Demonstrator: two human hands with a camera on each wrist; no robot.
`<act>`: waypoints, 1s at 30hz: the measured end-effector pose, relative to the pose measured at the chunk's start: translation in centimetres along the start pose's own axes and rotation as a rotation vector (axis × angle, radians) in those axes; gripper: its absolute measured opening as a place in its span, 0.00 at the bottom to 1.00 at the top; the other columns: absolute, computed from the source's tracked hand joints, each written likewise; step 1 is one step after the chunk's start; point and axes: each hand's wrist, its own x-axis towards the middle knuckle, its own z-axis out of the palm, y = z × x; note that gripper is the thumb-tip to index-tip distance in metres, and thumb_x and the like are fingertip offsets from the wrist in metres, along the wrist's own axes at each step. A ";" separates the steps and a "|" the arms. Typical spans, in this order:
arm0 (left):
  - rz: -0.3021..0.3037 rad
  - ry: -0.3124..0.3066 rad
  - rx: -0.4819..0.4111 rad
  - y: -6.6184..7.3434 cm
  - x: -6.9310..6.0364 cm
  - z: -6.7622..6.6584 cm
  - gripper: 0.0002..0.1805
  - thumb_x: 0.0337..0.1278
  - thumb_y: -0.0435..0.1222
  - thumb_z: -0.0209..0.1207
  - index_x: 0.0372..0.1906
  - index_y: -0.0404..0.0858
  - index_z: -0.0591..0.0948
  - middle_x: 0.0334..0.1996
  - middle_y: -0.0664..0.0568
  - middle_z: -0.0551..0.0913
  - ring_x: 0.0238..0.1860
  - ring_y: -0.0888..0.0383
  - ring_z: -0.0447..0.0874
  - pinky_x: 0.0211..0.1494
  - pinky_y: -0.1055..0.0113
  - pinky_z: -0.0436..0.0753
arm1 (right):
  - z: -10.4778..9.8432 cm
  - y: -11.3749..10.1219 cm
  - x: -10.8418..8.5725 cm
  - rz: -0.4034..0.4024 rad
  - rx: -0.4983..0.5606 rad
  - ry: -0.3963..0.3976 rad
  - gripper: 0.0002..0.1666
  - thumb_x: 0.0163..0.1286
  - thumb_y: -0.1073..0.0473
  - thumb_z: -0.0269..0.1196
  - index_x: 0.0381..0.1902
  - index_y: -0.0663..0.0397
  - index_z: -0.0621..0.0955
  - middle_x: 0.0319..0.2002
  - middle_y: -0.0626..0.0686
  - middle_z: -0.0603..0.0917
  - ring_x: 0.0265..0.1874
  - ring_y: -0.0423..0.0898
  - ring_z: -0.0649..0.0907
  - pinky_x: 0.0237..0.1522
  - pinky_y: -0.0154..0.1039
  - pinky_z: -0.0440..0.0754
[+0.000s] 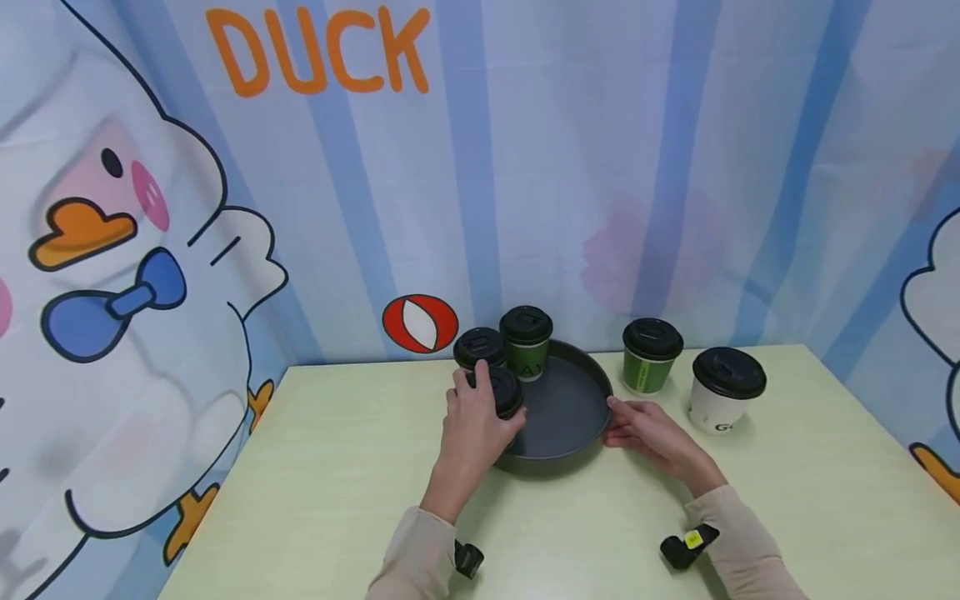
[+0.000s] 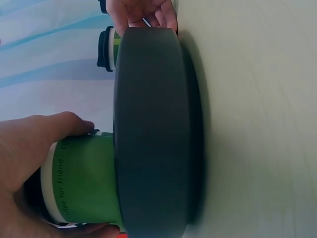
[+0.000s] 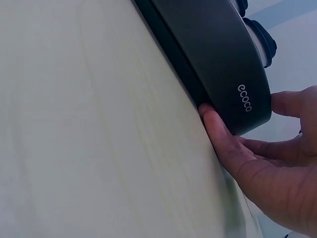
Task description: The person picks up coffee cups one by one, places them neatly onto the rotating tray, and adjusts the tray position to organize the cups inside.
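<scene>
- From here I see the left hand (image 1: 476, 427) gripping a black-lidded green paper cup (image 2: 86, 178) at the left of a round dark-grey tray (image 1: 566, 408).
- Right hand (image 1: 656, 440) pinching the tray's right edge.
- Another green cup (image 1: 527, 354) inside the tray, back left; a half-hidden black-lidded cup (image 1: 480, 347) beside it.
- Right of the tray: a matching green cup (image 1: 648, 372), a black-lidded white cup (image 1: 712, 407).

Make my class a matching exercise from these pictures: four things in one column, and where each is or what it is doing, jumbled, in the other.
Things
1. Left hand
2. Right hand
3. White cup
4. The word DUCK

Places and states
A. Holds the side of a round dark tray
B. Orange, on the backdrop
C. Grips a green cup
D. Stands on the table, rightmost of the cups

Pairs: 1-C, 2-A, 3-D, 4-B
</scene>
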 end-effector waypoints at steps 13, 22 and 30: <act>-0.111 0.061 -0.315 -4.1 0.4 -3.9 0.55 0.57 0.75 0.55 0.78 0.42 0.64 0.70 0.39 0.68 0.67 0.40 0.69 0.65 0.37 0.75 | 0.2 0.2 -0.5 -0.003 0.002 -0.006 0.32 0.86 0.48 0.50 0.60 0.80 0.69 0.39 0.55 0.83 0.39 0.46 0.86 0.49 0.39 0.87; -0.369 -0.113 -0.737 -10.4 2.0 -0.3 0.35 0.81 0.55 0.47 0.62 0.24 0.77 0.51 0.34 0.84 0.48 0.43 0.87 0.55 0.52 0.86 | 0.4 0.0 -0.2 -0.007 -0.004 0.037 0.32 0.86 0.49 0.49 0.61 0.80 0.68 0.39 0.56 0.82 0.37 0.44 0.86 0.47 0.38 0.87; -0.365 -0.294 -0.945 -11.4 1.9 2.9 0.31 0.80 0.48 0.52 0.55 0.18 0.78 0.36 0.41 0.86 0.30 0.59 0.86 0.38 0.66 0.89 | 0.7 -0.3 -0.2 -0.016 -0.017 0.023 0.31 0.86 0.50 0.49 0.57 0.81 0.71 0.38 0.55 0.83 0.36 0.43 0.85 0.46 0.38 0.88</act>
